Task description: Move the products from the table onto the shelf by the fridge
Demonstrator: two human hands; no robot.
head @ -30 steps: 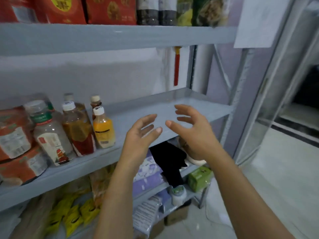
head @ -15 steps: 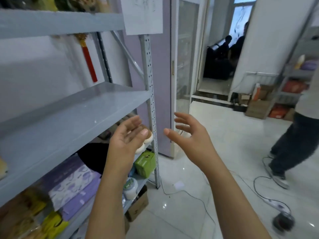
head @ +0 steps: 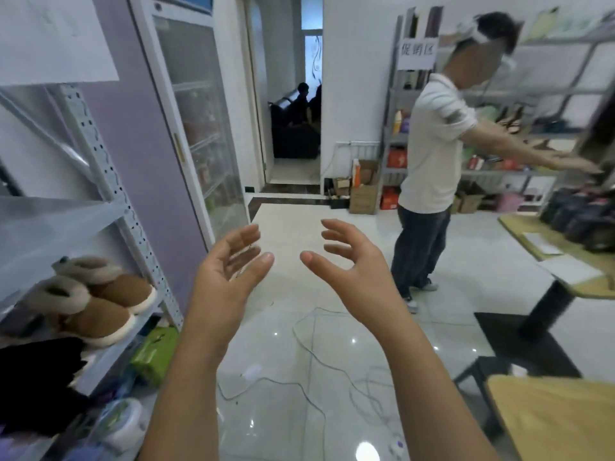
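My left hand (head: 226, 277) and my right hand (head: 352, 267) are raised side by side in front of me over the white floor, palms facing each other, fingers loosely spread, holding nothing. The grey metal shelf (head: 50, 221) stands at the left, right beside the glass-door fridge (head: 196, 128). The wooden table (head: 545, 251) is at the far right with several dark packaged products (head: 579, 214) on it. Both hands are well away from shelf and table.
A person in a white shirt (head: 432, 154) stands mid-room, arm stretched toward the table. Cables (head: 316, 354) trail over the floor. Brown slippers (head: 100, 301) and a green pack (head: 154, 351) sit on lower shelves. Another wooden surface (head: 559, 420) is at bottom right.
My view has swung right, away from the shelf with bottles toward the room and table. Both hands stay raised and hold nothing throughout.
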